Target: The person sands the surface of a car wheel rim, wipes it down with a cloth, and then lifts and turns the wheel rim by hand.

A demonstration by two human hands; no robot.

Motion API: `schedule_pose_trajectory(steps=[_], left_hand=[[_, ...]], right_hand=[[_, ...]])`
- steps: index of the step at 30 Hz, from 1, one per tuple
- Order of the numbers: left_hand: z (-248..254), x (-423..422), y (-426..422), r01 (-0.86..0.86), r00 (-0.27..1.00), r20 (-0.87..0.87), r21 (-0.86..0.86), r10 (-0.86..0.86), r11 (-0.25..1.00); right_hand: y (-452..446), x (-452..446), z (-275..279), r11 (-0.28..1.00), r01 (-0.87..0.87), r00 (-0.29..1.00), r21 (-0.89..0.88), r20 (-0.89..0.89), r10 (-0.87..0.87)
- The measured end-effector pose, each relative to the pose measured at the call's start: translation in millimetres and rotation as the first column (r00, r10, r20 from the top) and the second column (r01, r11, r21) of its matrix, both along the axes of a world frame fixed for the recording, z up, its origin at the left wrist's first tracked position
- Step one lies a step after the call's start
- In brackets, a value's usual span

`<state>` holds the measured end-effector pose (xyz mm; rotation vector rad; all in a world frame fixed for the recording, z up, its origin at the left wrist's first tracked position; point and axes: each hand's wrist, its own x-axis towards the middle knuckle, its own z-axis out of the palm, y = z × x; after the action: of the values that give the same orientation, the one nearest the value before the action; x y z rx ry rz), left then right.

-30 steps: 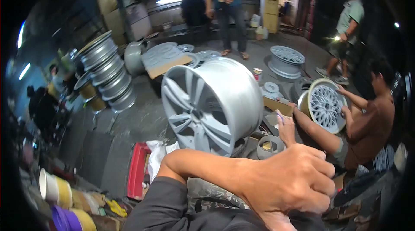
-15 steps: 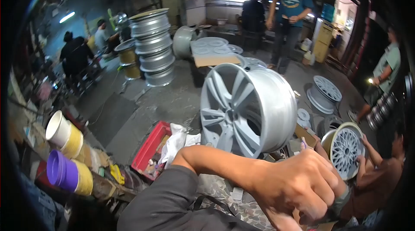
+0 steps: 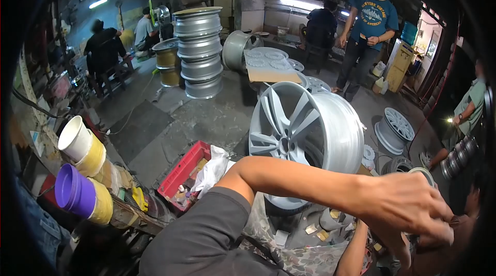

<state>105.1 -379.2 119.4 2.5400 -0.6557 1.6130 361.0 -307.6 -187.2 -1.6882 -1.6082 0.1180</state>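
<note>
My left arm reaches across the front to the right, and my left hand (image 3: 413,206) is curled closed with its fingers bent down, somewhat blurred. What it holds, if anything, is hidden. My right forearm (image 3: 354,250) rises from the bottom edge under the left one; the right hand itself is covered. Just beyond my left forearm stands a large grey alloy wheel (image 3: 283,144), upright with its spokes facing left and its lower part behind the arm. Camouflage cloth (image 3: 310,258) lies across the lap below.
At left are a purple cup (image 3: 72,187), a white cup (image 3: 75,134) and a red crate (image 3: 181,172) with a white rag (image 3: 213,167). Stacked rims (image 3: 199,54) stand behind. Another wheel (image 3: 393,131) lies at right. Several people are around, one standing in a blue shirt (image 3: 373,15).
My left hand has moved right and up, and its forearm now crosses the wheel's lower part. My right forearm has come into view. The view has shifted, so the background sits further right.
</note>
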Motion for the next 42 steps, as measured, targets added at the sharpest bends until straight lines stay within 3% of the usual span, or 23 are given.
schedule_pose_trajectory(steps=[4, 5, 7, 9, 10, 11, 14, 15, 16, 18, 19, 20, 21, 22, 24, 27, 28, 30, 32, 34, 36, 38, 42], left_hand=[[14, 15, -26, -0.015, 0.991, 0.135, 0.269, -0.022, 0.963], [17, 19, -24, 0.086, 0.985, 0.129, 0.233, -0.118, 0.969], [19, 12, 0, -0.051, 0.995, 0.094, 0.218, 0.031, 0.975], [41, -31, 46, -0.398, 0.917, 0.063, 0.184, 0.393, 0.899], [42, -53, 77, -0.477, 0.856, 0.268, 0.082, 0.442, 0.875], [47, -93, 96, -0.663, 0.737, 0.097, -0.083, 0.669, 0.744], [65, -205, 165, -0.709, 0.580, 0.057, -0.457, 0.813, 0.538], [66, -267, 215, -0.834, 0.409, 0.198, -0.315, 0.891, 0.453], [70, -303, 208, -0.674, 0.410, 0.126, -0.626, 0.904, 0.393], [79, -428, 243, -0.538, 0.294, 0.056, -0.815, 0.954, 0.214], [87, -464, 238, -0.379, 0.247, 0.042, -0.915, 0.968, 0.137], [91, -484, 229, -0.308, 0.112, 0.047, -0.948, 0.993, 0.080], [93, -509, 224, -0.363, -0.005, 0.000, -0.932, 1.000, -0.002], [92, -516, 220, -0.393, -0.017, 0.011, -0.920, 1.000, 0.003], [82, -509, 219, -0.573, 0.013, 0.045, -0.818, 0.999, 0.045], [60, -444, 230, -0.667, 0.129, 0.051, -0.734, 0.990, 0.124], [51, -429, 241, -0.712, 0.153, 0.025, -0.691, 0.988, 0.128], [30, -382, 258, -0.744, 0.253, -0.110, -0.658, 0.961, 0.120], [1, -346, 292, -0.761, 0.371, -0.071, -0.595, 0.926, 0.259], [-11, -285, 270, -0.785, 0.401, -0.209, -0.580, 0.892, 0.217], [-28, -242, 266, -0.821, 0.444, -0.285, -0.508, 0.850, 0.259], [-42, -204, 256, -0.802, 0.544, -0.376, -0.495, 0.750, 0.333], [-62, -149, 241, -0.847, 0.528, -0.485, -0.252, 0.697, 0.467]], right_hand=[[4, -6, -4, 0.999, -0.009, 1.000, 0.036, 0.004, 0.009], [6, -8, -5, 0.999, -0.011, 1.000, 0.045, 0.005, 0.011], [6, -7, -5, 0.998, -0.019, 1.000, 0.058, 0.002, 0.019], [8, -3, -7, 0.998, -0.029, 1.000, 0.051, -0.003, 0.029], [8, -2, -8, 0.999, -0.028, 1.000, 0.045, -0.004, 0.028], [8, 4, -11, 0.999, -0.032, 0.999, 0.022, -0.003, 0.032], [3, 14, -12, 0.999, -0.019, 0.998, -0.032, -0.057, 0.017], [0, 15, -6, 0.993, 0.010, 0.997, -0.116, -0.080, -0.019], [-2, 12, 2, 0.993, 0.010, 0.996, -0.114, -0.087, -0.020], [-10, 5, 14, 0.989, 0.025, 0.995, -0.144, -0.097, -0.039], [-10, 5, 11, 0.996, 0.017, 0.996, -0.092, -0.084, -0.025], [-8, 7, 5, 0.995, 0.032, 0.995, -0.095, -0.088, -0.040], [-3, 11, -1, 1.000, -0.006, 0.999, -0.031, -0.049, 0.004], [0, 13, -5, 0.999, -0.035, 0.999, 0.035, -0.008, 0.035], [2, 8, -6, 1.000, -0.014, 1.000, 0.012, -0.014, 0.014], [12, 0, -13, 0.998, -0.027, 1.000, 0.061, -0.007, 0.027], [6, -11, 1, 1.000, 0.001, 1.000, -0.019, -0.009, -0.001], [11, -13, -7, 1.000, -0.007, 1.000, 0.021, -0.011, 0.007], [9, -15, -3, 1.000, 0.012, 1.000, -0.005, -0.007, -0.012], [7, -13, -6, 0.999, 0.025, 1.000, -0.042, -0.005, -0.025], [6, -6, -17, 0.999, 0.010, 1.000, 0.052, 0.002, -0.010], [4, -1, -15, 1.000, 0.021, 1.000, -0.014, -0.015, -0.021], [-2, 3, -14, 0.996, 0.042, 0.998, -0.082, -0.035, -0.045]])
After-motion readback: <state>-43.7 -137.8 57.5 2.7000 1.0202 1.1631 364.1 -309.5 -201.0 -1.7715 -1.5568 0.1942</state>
